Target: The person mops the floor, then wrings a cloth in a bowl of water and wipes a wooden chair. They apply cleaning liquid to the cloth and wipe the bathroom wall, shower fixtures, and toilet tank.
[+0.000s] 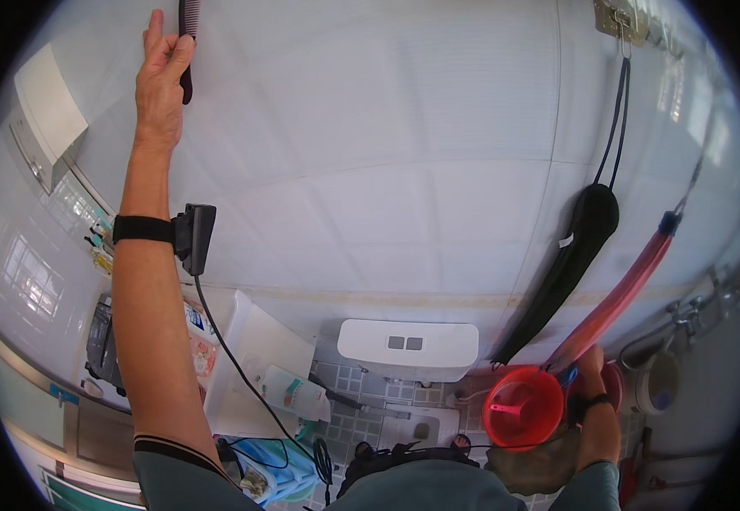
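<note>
My left hand (164,80) is raised along the wall at the upper left, with a dark comb (189,29) held by thumb and fingers. The comb's teeth run off the top edge of the view. At the lower right, my right hand (590,365) is down beside a red plastic basin (523,434), near a blue item (567,378); its fingers are mostly hidden. A pink scoop or handle (506,408) lies in the basin. The lower end of a hanging pink mesh bag (619,300) comes down by this hand.
A long black bag (577,249) hangs from a wall hook (620,19). Below the wall stands a white toilet cistern (408,348). To the left are a white basin edge (237,338) and a wall cabinet (50,96). A cable (242,377) runs from the left wrist device (199,239).
</note>
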Demonstrator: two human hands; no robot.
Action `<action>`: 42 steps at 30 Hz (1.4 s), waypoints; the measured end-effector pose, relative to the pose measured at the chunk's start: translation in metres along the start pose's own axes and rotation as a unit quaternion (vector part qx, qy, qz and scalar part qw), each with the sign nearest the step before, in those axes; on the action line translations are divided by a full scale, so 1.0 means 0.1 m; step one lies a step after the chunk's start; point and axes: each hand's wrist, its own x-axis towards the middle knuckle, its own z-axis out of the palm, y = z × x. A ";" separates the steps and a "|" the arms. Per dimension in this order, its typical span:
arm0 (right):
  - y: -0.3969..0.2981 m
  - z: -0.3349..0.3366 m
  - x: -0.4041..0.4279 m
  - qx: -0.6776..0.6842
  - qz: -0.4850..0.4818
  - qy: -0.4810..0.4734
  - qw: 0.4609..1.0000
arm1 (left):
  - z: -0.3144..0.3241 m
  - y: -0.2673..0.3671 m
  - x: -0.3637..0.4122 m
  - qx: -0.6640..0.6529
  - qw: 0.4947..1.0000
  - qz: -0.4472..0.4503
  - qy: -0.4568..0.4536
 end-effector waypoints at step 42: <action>-2.75 3.49 -2.86 0.153 -0.238 -0.044 0.958 | -1.28 1.61 -6.31 -0.111 0.612 -0.782 0.033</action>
